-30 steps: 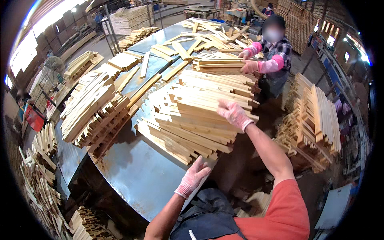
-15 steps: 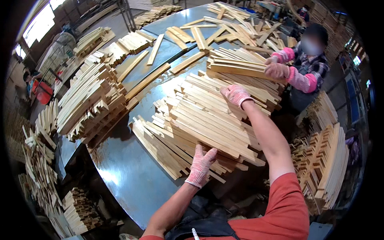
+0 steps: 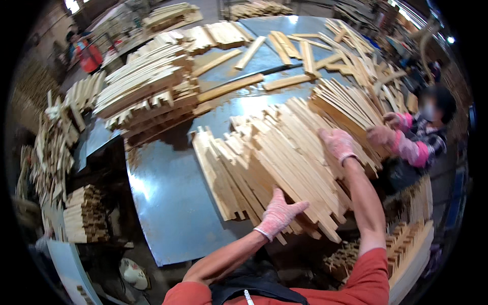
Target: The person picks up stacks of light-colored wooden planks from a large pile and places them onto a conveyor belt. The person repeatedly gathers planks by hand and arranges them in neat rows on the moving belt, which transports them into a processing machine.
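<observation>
A big pile of pale wooden slats [image 3: 277, 152] lies on a blue-grey metal table [image 3: 168, 198]. My left hand [image 3: 278, 213], in a pink knitted glove, presses flat against the near ends of the slats. My right hand [image 3: 337, 144], gloved the same way, rests on the top of the pile at its far right side. Neither hand has a slat lifted free; both lie against the stack with fingers spread.
A co-worker in pink sleeves [image 3: 406, 145] handles another slat stack [image 3: 345, 104] at the right. More slat heaps [image 3: 147, 91] sit at the table's left, loose slats [image 3: 284, 48] at the far end. Stacked bundles [image 3: 84, 213] stand beside the table on the left and right [image 3: 412, 239].
My left hand has moved from the table edge up onto the near ends of the slats. My right hand stays on top of the pile. The view has swung left.
</observation>
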### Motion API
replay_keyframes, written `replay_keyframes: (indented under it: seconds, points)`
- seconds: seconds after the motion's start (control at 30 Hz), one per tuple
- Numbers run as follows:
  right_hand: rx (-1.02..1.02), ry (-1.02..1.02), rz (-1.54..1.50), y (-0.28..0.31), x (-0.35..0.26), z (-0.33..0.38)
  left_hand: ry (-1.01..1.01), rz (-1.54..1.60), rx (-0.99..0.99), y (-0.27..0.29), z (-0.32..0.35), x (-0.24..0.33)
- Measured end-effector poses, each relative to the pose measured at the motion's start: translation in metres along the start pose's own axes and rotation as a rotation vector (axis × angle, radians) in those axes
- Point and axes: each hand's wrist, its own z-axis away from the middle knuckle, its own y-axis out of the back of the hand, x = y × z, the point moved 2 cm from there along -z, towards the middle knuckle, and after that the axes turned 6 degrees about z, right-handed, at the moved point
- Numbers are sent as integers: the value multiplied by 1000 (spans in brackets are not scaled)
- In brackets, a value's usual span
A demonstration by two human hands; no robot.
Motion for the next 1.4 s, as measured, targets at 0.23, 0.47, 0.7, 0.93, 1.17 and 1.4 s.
replay_keyframes:
  seconds: [0.23,0.47,0.7,0.93,1.17,1.4]
  points:
    - [286,-3,59,33,-26,24,-4,-202,67,19,24,10]
    - [436,253,59,65,-160,66,-92,-59,197,97,125,46]
    - [467,648,-79,37,-388,186,-393,66,564,239,264,1]
    - [451,1082,-134,-39,-647,415,-586,84,1072,384,493,-65]
    - [208,1434,-100,-120,-838,639,-261,138,1479,468,683,-121]
    - [-37,1637,-56,-205,-974,787,-247,149,1734,552,791,-187]
